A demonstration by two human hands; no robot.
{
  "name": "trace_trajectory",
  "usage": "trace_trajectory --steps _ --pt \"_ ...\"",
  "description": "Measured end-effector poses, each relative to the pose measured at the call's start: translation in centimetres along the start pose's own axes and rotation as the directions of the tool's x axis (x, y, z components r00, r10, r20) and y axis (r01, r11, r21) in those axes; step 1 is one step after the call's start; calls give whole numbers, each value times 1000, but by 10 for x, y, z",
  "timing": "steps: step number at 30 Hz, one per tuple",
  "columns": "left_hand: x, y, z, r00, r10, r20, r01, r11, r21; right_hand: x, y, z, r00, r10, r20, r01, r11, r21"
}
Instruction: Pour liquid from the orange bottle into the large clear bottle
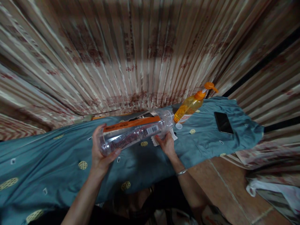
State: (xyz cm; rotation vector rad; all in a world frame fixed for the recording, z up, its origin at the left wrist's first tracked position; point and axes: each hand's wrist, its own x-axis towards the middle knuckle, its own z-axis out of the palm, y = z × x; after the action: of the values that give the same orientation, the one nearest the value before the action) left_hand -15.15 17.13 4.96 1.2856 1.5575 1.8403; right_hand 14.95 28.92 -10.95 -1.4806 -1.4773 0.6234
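Note:
A large clear plastic bottle (136, 129) with an orange-and-black label and a barcode lies tilted across the middle of the view, its neck end to the right. My left hand (100, 153) is wrapped round its base end, thumb along the near side. Below the neck end, my right hand (167, 144) has its fingers closed on a white tissue (174, 135), close against the bottle's underside; the bottle hides some fingertips. Just past the neck, a small white round cap (178, 126) lies on the teal bedsheet (145, 165).
An orange pump bottle (187, 107) with yellow liquid stands behind the neck end. To the right lies a black phone (223, 122). Patterned curtains (131, 56) hang behind and at both sides. Tiled floor (217, 181) shows at lower right, with a white bag-like item (269, 189).

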Motion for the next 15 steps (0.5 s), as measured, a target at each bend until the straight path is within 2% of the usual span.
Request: trace_trajectory --steps 7,12,15 --pt "-12 1 6 1000 10 -28 -10 1000 -7 -1 -3 -3 999 -38 -10 38 999 -20" --pt "-20 7 -2 995 88 -42 -84 993 89 -1 1 -6 999 -46 8 46 997 -55" --pt "-26 8 -8 995 95 -44 -89 990 113 -1 5 -5 998 -57 17 58 996 -63"
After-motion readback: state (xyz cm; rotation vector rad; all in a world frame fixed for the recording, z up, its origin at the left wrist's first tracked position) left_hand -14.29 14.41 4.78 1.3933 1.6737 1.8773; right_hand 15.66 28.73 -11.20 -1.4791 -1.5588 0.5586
